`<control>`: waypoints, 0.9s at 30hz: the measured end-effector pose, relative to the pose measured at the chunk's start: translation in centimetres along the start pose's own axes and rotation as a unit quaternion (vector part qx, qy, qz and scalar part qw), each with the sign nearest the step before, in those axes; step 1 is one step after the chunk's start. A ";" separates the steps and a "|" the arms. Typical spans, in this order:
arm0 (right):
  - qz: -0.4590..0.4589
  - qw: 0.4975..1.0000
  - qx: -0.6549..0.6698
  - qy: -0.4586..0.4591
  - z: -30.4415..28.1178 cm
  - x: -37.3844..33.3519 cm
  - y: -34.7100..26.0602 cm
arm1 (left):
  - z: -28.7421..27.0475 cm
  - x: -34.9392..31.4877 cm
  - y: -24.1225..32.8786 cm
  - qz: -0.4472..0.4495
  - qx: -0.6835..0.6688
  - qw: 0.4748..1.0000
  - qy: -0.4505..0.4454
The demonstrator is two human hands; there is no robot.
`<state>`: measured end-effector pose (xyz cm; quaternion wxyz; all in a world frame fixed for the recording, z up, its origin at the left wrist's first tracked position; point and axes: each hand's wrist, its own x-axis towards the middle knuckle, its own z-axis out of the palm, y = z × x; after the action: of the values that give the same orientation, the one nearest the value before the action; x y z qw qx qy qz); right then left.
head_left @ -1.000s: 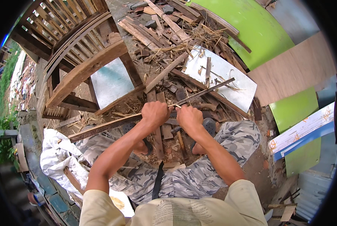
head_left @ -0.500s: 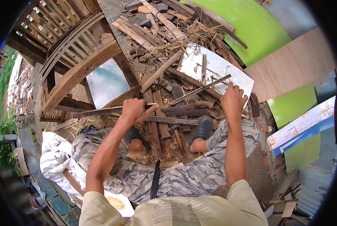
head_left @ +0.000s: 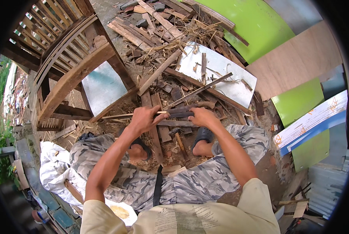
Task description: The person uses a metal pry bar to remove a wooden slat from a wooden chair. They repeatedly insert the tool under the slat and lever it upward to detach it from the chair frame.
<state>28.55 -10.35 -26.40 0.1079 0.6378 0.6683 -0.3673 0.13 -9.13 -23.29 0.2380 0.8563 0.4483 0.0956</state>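
My left hand is closed around a thin wooden strip, whose pale end sticks out by the thumb. The strip runs left toward the wooden chair frame. My right hand has its fingers curled at the dark blades lying in front of me; whatever is between the fingertips is hidden. Beside it are a large knife with a curved wooden handle and a saw with a wooden handle. Below, between my shoes, lies a hammer with a wooden handle. A long narrow stick slants away across other wood.
Beyond my hands lies a white board with wood bits on it. Scrap planks and splinters are heaped at the back. Green sheets and a plywood panel lie right. A white sack is at my left.
My right hand has moved left and nearer from above the white board to the blades, close to my left hand. The left hand still holds the strip. The view has shifted slightly.
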 end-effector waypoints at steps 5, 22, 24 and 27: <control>0.083 0.996 -0.016 -0.026 5.9 8.8 6.3 | 0.8 0.5 0.0 0.025 -0.052 0.996 0.067; -0.036 0.903 -0.397 0.162 7.6 20.5 11.9 | -3.7 1.4 1.5 -0.004 -0.124 0.979 0.165; -0.052 0.908 -0.394 0.133 7.0 19.9 11.8 | -4.1 1.4 1.4 -0.022 -0.122 0.975 0.187; -0.081 0.921 -0.338 0.177 4.6 19.0 11.9 | -4.7 1.4 1.6 -0.074 -0.157 0.961 0.213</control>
<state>35.02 0.44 -45.54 0.1666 0.5618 0.8103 -0.0078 0.34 -7.21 -18.47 0.2749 0.7323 0.5301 0.3275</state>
